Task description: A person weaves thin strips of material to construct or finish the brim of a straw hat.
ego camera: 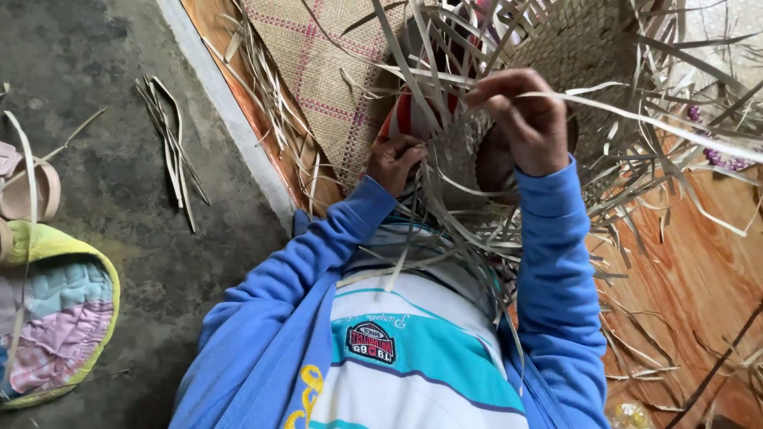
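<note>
Your right hand (520,119) pinched a strip (636,115) taut; left hand (393,159) curled closed against the weave (457,147); best kept snug, flat, untwisted.

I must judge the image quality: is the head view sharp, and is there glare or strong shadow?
Head view: soft, even light, no glare or hard shadows; the right hand and left hand look sharp; the pale straw strips nearest the camera blur slightly.

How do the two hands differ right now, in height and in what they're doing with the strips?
The right hand is raised, pinching one long pale strip; the left hand sits lower, curled into the strip bundle against the weave. Both wear blue sleeves.
</note>
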